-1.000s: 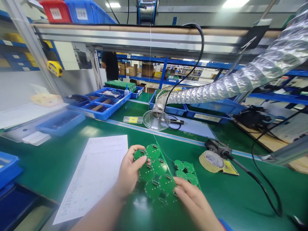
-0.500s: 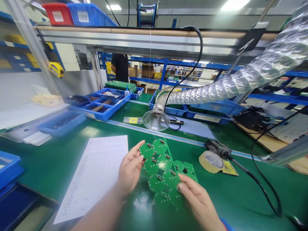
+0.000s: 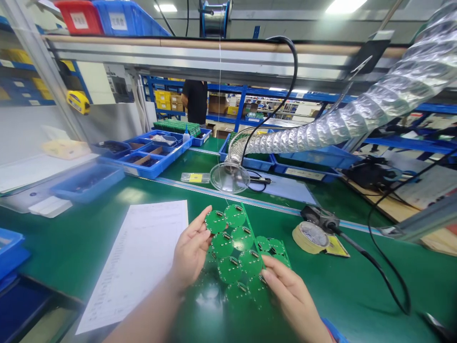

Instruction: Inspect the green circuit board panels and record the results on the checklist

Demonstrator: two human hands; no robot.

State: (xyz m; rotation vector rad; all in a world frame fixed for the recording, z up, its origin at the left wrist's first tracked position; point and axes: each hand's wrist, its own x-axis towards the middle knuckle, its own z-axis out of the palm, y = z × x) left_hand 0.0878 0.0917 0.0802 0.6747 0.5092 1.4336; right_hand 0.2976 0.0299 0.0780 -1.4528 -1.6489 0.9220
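Between my two hands is a green circuit board panel, made of several round boards joined in two columns, each with a small metallic part near its edge. My left hand pinches its upper left edge with thumb and fingers. On the right edge, lower down, my right hand grips it the same way. Behind the panel, to the right, a second green board panel shows in part. A printed paper sheet lies left of my left hand. The panel's lower end is blurred against the green table.
A clear round hood on a silver duct hangs beyond the panel, near a soldering iron. Tape roll and a black cable lie right. Blue divided trays stand back left. A person stands behind.
The view has shifted slightly, so most things sit a little further left. The person in the background has moved right. Both hands keep their hold on the panel.
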